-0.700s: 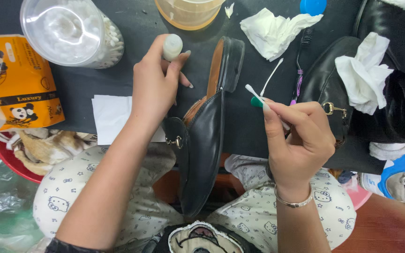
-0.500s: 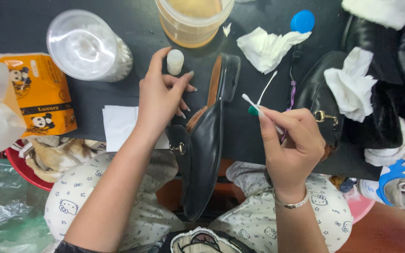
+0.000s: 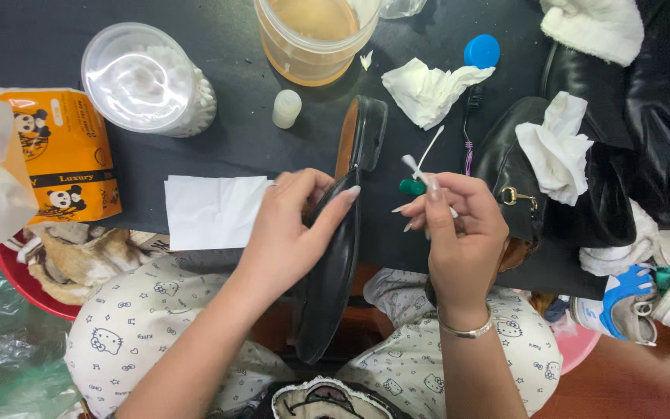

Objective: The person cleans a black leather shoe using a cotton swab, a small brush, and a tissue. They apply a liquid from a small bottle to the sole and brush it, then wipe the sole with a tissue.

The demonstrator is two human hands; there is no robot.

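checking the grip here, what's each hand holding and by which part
Left hand grips the black shoe around its upper edge; right hand pinches a cotton swab by its stick.

black table (image 3: pixel 234 140), tissues (image 3: pixel 428 91), swab jar (image 3: pixel 147 79)

Left hand (image 3: pixel 292 233): formerly raised over the surface, fingertips on small white bottle (image 3: pixel 286 108); now off it, drawn back and wrapped around upper edge of black shoe (image 3: pixel 335 264), thumb across the side.
Small white bottle: formerly under the fingers; now standing free and upright on the dark surface (image 3: pixel 242 143), well apart from both hands.
Right hand (image 3: pixel 459 233): cotton swab (image 3: pixel 422 175) pinched as before, shifted slightly nearer the shoe.
View: tilted, more of amber tub (image 3: pixel 316 39) visible.
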